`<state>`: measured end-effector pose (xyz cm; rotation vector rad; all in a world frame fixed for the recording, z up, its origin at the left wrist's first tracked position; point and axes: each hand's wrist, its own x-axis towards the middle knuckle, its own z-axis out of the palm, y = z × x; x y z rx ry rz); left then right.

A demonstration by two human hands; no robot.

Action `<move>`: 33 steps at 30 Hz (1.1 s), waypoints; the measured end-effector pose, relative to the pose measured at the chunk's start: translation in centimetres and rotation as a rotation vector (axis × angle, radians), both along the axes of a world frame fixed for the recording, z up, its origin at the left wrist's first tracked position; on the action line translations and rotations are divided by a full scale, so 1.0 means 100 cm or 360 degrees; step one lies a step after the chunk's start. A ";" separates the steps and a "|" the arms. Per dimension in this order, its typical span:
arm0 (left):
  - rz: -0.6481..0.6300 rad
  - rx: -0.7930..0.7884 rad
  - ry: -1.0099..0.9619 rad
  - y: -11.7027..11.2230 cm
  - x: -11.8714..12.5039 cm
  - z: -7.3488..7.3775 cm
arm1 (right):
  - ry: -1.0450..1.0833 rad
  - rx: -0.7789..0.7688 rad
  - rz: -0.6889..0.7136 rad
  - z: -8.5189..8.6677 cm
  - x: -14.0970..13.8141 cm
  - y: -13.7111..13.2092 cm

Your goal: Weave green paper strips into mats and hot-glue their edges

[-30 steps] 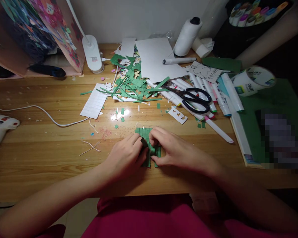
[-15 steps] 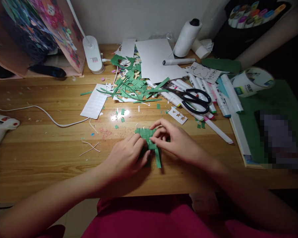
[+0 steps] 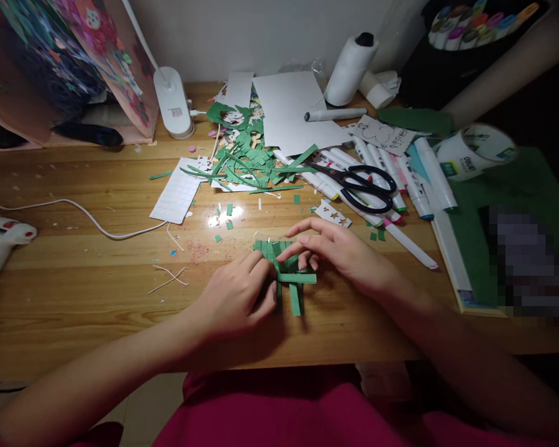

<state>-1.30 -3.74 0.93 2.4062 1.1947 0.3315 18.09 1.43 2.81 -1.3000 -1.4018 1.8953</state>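
A small woven mat of green paper strips (image 3: pixel 285 273) lies on the wooden desk (image 3: pixel 74 292) near its front edge. My left hand (image 3: pixel 235 295) is curled over the mat's left side, fingertips pinching the strips there. My right hand (image 3: pixel 340 251) hovers over the mat's right part, fingers stretched out and slightly spread, fingertips touching the weave. One horizontal strip sticks out to the right under my right fingers. Two loose strip ends (image 3: pixel 295 299) hang toward me below the woven part.
A heap of green paper scraps (image 3: pixel 242 158) lies behind the mat. Black scissors (image 3: pixel 363 183) rest on a row of markers (image 3: pixel 400 180). A sticker sheet (image 3: pixel 177 195), white lamp base (image 3: pixel 174 102), white cable (image 3: pixel 74 208), thread cone (image 3: pixel 351 68), tape roll (image 3: pixel 475 152) and green cutting mat (image 3: pixel 512 211) surround the spot.
My right hand lifted off the lower strips, moved up and right, and its fingers stretched out. A horizontal strip now lies across the weave. My left hand stayed put.
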 end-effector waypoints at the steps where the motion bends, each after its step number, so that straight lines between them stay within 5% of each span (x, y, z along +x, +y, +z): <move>1: 0.0006 0.0002 0.0006 0.000 0.000 -0.001 | -0.0009 0.0016 0.0038 0.000 0.000 0.000; 7: 0.0072 0.0157 0.0097 0.003 0.004 -0.008 | -0.0194 0.0335 0.0343 -0.001 0.007 -0.005; 15: 0.0048 -0.0021 0.0123 0.007 0.004 0.001 | -0.0659 0.0960 0.0891 0.003 0.010 -0.009; 24: 0.0062 -0.0080 0.0452 0.007 0.012 0.012 | -0.0821 0.1100 0.0840 0.006 0.013 -0.009; 33: 0.0029 0.0057 0.0306 0.000 0.014 -0.004 | -0.0782 0.1175 0.0891 0.002 0.009 -0.008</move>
